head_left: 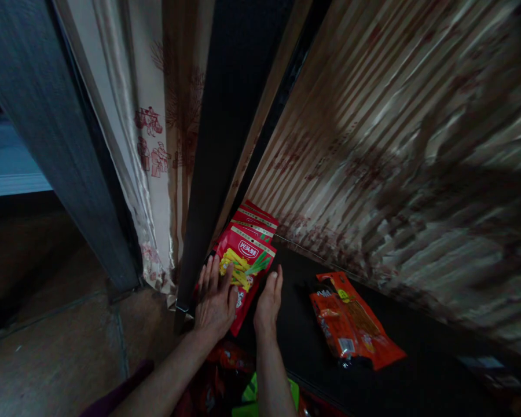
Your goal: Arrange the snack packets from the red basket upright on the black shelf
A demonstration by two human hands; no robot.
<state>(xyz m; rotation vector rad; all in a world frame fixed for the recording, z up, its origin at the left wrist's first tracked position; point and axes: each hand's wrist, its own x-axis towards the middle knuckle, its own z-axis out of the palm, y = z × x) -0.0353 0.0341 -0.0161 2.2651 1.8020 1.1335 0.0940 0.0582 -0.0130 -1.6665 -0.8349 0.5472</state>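
Several red snack packets (252, 255) with yellow and green pictures lie overlapped in a stack at the left end of a dark shelf (293, 324). Flat on the left part of the top packet rests my left hand (216, 298), its fingers stretched out. My right hand (268, 301) stands on edge at the packets' right side, fingers extended and together, with the palm turned toward the stack. Whether its palm touches the packet edge I cannot tell. Neither hand is wrapped round anything.
Orange snack packets (351, 324) lie to the right on the shelf. Below my forearms are more red packages and a bright green one (252, 394). A printed curtain (373, 145) hangs behind, with a dark post (230, 104) and tiled floor (69, 341) at left.
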